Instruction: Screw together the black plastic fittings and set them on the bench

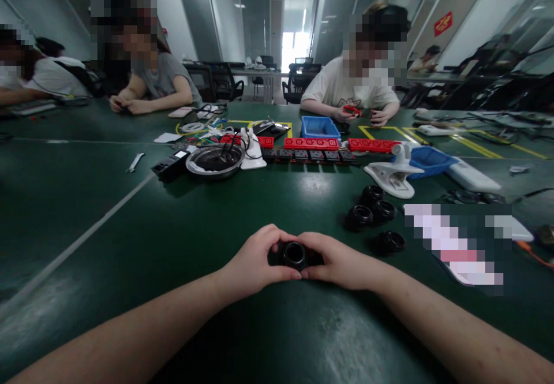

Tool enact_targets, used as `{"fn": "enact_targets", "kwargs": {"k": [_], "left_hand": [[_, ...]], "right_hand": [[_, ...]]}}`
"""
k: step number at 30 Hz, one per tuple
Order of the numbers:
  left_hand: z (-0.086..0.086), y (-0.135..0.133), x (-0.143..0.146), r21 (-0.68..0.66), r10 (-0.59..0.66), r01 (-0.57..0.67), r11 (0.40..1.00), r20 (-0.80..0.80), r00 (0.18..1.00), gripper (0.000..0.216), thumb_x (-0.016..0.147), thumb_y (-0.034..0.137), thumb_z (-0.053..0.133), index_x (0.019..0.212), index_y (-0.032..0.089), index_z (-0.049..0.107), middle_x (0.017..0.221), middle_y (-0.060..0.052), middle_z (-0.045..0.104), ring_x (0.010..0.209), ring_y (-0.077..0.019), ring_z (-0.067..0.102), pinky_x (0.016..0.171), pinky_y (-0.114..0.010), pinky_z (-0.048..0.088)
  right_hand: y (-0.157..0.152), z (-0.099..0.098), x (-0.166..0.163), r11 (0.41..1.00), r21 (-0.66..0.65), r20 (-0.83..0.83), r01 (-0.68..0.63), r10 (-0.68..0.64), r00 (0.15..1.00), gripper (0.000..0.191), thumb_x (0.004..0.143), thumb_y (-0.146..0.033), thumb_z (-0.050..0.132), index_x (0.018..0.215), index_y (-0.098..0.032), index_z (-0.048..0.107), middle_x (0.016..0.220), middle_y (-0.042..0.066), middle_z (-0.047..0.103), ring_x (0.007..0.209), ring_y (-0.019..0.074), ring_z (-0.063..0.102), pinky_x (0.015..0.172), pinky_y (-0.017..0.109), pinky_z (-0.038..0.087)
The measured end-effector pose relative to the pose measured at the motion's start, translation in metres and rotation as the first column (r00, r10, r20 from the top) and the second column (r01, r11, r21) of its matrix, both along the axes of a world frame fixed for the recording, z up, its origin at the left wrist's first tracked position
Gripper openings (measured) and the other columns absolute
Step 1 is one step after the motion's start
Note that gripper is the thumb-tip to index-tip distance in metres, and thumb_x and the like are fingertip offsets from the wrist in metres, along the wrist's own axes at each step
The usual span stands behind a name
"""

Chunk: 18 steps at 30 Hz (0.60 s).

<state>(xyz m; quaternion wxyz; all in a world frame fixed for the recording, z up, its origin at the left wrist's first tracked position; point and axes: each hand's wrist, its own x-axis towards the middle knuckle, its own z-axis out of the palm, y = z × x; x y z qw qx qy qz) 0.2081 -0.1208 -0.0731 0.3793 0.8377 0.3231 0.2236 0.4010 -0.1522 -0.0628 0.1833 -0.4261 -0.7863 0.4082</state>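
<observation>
Between my two hands is a black, round, hollow part (295, 253) with its dark opening facing up toward me; its exact kind I cannot make out. My left hand (262, 260) grips it from the left, thumb along the near side and fingers curled round the far side. From the right, my right hand (335, 261) closes on the same part with thumb and fingers. To the right of my right hand stands a similar black hollow part (392, 242). Several more like it, among them one in front (360, 216), cluster just behind.
Across the green table (173, 234) lie a metal bowl (215, 173) with black cables, red power strips (311, 144), a blue bin (320, 128), a white clip stand (392, 179) and a wrench (135, 163). A co-worker opposite holds red-handled pliers (351, 110).
</observation>
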Motion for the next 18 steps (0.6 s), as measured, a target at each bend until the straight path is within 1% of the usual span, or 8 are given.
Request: {"fn": "enact_targets", "kwargs": {"k": [2, 6, 8, 11, 13, 14, 16, 18], "left_hand": [[0.001, -0.001, 0.001, -0.018, 0.013, -0.013, 1.000, -0.009, 1.000, 0.041, 0.060, 0.032, 0.073, 0.097, 0.022, 0.058, 0.077, 0.003, 0.045, 0.069, -0.0134, 0.045, 0.059, -0.023, 0.036], [0.002, -0.007, 0.003, -0.012, 0.100, -0.101, 0.995, -0.023, 0.995, 0.039, 0.060, 0.032, 0.073, 0.095, 0.021, 0.058, 0.078, 0.002, 0.045, 0.066, -0.0135, 0.044, 0.057, -0.023, 0.035], [0.001, -0.011, 0.006, 0.016, 0.198, -0.197, 0.980, -0.031, 0.980, 0.038, 0.060, 0.031, 0.072, 0.093, 0.019, 0.057, 0.078, 0.002, 0.045, 0.064, -0.0136, 0.043, 0.055, -0.023, 0.035], [-0.001, -0.016, 0.012, 0.084, 0.320, -0.317, 0.945, -0.018, 0.947, 0.037, 0.061, 0.031, 0.071, 0.093, 0.017, 0.057, 0.078, 0.001, 0.046, 0.063, -0.0139, 0.043, 0.055, -0.024, 0.035], [-0.002, -0.018, 0.015, 0.130, 0.349, -0.347, 0.929, 0.006, 0.937, 0.036, 0.063, 0.031, 0.069, 0.093, 0.017, 0.057, 0.078, 0.000, 0.046, 0.063, -0.0141, 0.043, 0.056, -0.024, 0.036], [-0.003, -0.018, 0.016, 0.148, 0.352, -0.350, 0.925, 0.019, 0.936, 0.034, 0.064, 0.031, 0.068, 0.092, 0.017, 0.057, 0.078, 0.000, 0.047, 0.063, -0.0141, 0.043, 0.056, -0.024, 0.036], [-0.003, -0.018, 0.016, 0.174, 0.332, -0.332, 0.927, 0.034, 0.943, 0.032, 0.066, 0.029, 0.066, 0.093, 0.017, 0.057, 0.079, 0.000, 0.047, 0.063, -0.0139, 0.044, 0.056, -0.024, 0.037], [-0.001, -0.018, 0.014, 0.188, 0.281, -0.280, 0.941, 0.025, 0.959, 0.030, 0.067, 0.028, 0.065, 0.094, 0.017, 0.057, 0.078, 0.000, 0.048, 0.063, -0.0139, 0.044, 0.057, -0.024, 0.037]], "right_hand": [[0.000, -0.001, -0.003, 0.996, 0.083, 0.077, 0.035, -0.041, 0.996, 0.026, 0.066, -0.016, 0.066, 0.089, -0.015, 0.056, 0.083, 0.002, 0.056, 0.077, 0.0170, 0.051, 0.066, 0.026, 0.039], [-0.001, -0.005, -0.009, 0.972, 0.210, 0.154, 0.107, -0.141, 0.978, 0.026, 0.064, -0.025, 0.069, 0.084, -0.016, 0.055, 0.078, 0.001, 0.055, 0.072, 0.0155, 0.051, 0.060, 0.024, 0.036], [-0.003, -0.008, -0.014, 0.926, 0.323, 0.226, 0.194, -0.275, 0.934, 0.028, 0.062, -0.034, 0.069, 0.077, -0.016, 0.053, 0.074, 0.001, 0.054, 0.067, 0.0157, 0.049, 0.057, 0.025, 0.034], [-0.007, -0.014, -0.024, 0.819, 0.503, 0.308, 0.275, -0.467, 0.829, 0.031, 0.060, -0.037, 0.067, 0.074, -0.016, 0.050, 0.072, 0.002, 0.054, 0.067, 0.0181, 0.048, 0.059, 0.028, 0.033], [-0.011, -0.017, -0.028, 0.768, 0.565, 0.307, 0.302, -0.535, 0.787, 0.030, 0.061, -0.037, 0.066, 0.075, -0.016, 0.050, 0.075, 0.004, 0.055, 0.072, 0.0205, 0.049, 0.063, 0.031, 0.033], [-0.012, -0.018, -0.029, 0.755, 0.575, 0.289, 0.314, -0.547, 0.786, 0.029, 0.062, -0.036, 0.065, 0.078, -0.015, 0.051, 0.078, 0.005, 0.056, 0.075, 0.0215, 0.049, 0.065, 0.032, 0.034], [-0.013, -0.019, -0.028, 0.768, 0.547, 0.214, 0.332, -0.512, 0.832, 0.033, 0.064, -0.034, 0.064, 0.089, -0.015, 0.053, 0.087, 0.007, 0.057, 0.082, 0.0226, 0.050, 0.070, 0.033, 0.035], [-0.012, -0.017, -0.023, 0.853, 0.425, 0.113, 0.304, -0.383, 0.917, 0.040, 0.065, -0.029, 0.064, 0.100, -0.015, 0.052, 0.096, 0.007, 0.057, 0.088, 0.0223, 0.050, 0.075, 0.033, 0.036]]}}
